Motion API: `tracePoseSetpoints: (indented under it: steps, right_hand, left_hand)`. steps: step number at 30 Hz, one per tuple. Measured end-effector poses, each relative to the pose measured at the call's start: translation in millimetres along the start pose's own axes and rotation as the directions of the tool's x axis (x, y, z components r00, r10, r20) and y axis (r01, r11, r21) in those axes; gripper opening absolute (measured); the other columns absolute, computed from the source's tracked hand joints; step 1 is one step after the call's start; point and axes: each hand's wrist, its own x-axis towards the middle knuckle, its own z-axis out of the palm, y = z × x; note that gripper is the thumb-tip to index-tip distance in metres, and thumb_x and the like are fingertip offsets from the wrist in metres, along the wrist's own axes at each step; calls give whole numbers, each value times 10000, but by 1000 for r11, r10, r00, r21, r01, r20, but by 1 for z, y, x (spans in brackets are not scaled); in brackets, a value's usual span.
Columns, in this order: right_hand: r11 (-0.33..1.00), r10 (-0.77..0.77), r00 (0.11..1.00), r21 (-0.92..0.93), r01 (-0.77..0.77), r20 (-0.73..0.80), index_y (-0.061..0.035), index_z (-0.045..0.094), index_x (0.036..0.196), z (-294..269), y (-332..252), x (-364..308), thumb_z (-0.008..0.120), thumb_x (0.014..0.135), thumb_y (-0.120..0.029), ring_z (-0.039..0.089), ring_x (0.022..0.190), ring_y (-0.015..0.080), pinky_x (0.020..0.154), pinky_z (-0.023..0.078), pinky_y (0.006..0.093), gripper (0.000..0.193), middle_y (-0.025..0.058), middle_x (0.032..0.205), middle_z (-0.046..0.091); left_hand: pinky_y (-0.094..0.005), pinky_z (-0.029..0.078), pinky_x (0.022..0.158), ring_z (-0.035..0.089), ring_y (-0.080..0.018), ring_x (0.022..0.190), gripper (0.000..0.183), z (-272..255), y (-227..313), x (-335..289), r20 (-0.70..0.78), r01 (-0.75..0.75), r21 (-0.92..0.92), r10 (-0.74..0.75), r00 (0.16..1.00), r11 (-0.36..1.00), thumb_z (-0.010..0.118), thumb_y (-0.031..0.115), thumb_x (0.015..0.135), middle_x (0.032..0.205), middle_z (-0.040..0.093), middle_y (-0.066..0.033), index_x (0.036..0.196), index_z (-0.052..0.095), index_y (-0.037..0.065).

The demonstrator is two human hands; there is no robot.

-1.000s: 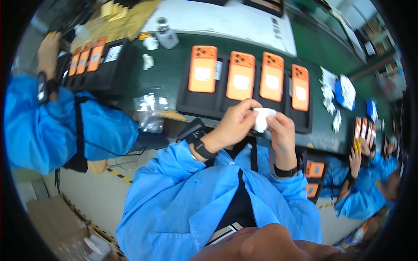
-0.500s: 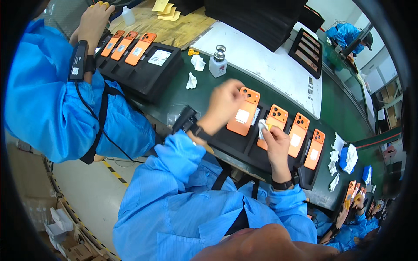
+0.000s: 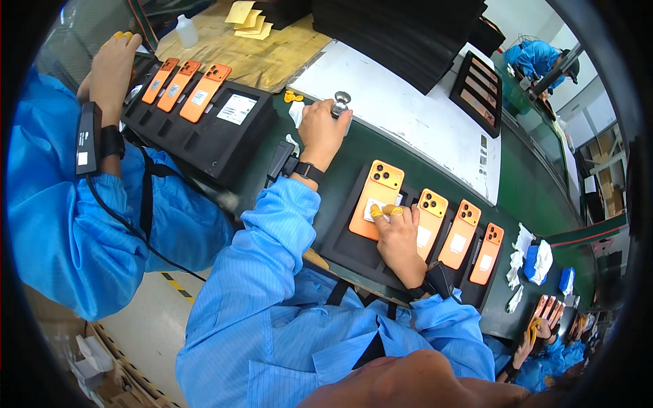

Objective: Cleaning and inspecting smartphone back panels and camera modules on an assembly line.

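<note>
Head view: nearest, the right hand (image 3: 400, 236), fingers bent together, rests yellow-covered fingertips (image 3: 393, 210) on the leftmost flat orange phone with three lenses (image 3: 373, 188), which lies in a black foam tray (image 3: 340, 239); whether it pinches the white patch (image 3: 370, 206) there, I cannot tell. Farther off, the left hand (image 3: 324, 130) curls around a small bottle with a domed silver metal top (image 3: 341, 99). The step looks like taking hold of the bottle while tending the phone; the next move calls for keeping the bottle upright.
</note>
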Motion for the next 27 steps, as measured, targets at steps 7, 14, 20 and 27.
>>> tracePoseSetpoints:
  steps: [7, 14, 20, 27]
  right_hand:
    - [999, 15, 999, -47, -13, 32, -104, 731, 1093, -5, -1, 0, 623, 781, -42, 530, 1066, 327, 1087, 288, 669, 336, 142, 1074, 615]
    - [998, -57, 998, -16, 56, -15, -65, 728, 1078, -14, 6, 18, 619, 782, -26, 552, 955, 355, 1001, 410, 548, 318, 180, 957, 589]
    - [989, -9, 983, 142, 36, -185, -43, 717, 1057, -33, 16, 92, 600, 787, 24, 547, 906, 348, 840, 432, 454, 301, 165, 933, 593]
    - [991, -81, 945, 76, 110, -318, -110, 727, 1087, -11, 10, 192, 603, 804, 10, 564, 984, 316, 935, 412, 508, 331, 124, 986, 629]
  left_hand:
    - [-455, 506, 874, 631, -365, 1031, 473, -2, -3, 1, -36, -44, -57, 42, 998, 997, 763, 385, 827, 1034, 705, -193, 1094, 706, -2]
    - [-450, 508, 873, 643, -367, 1013, 460, -6, -4, 3, 0, -42, -72, 42, 999, 997, 762, 377, 830, 1038, 707, -187, 1095, 708, 5]
    - [-449, 510, 880, 640, -376, 1030, 488, -3, -14, 2, 5, -50, -98, 51, 999, 994, 765, 383, 824, 1073, 704, -198, 1107, 701, -9]
    - [-472, 514, 870, 630, -404, 1042, 523, -44, 15, -15, 33, -106, -38, 107, 994, 994, 738, 328, 844, 1093, 693, -218, 1203, 628, -37]
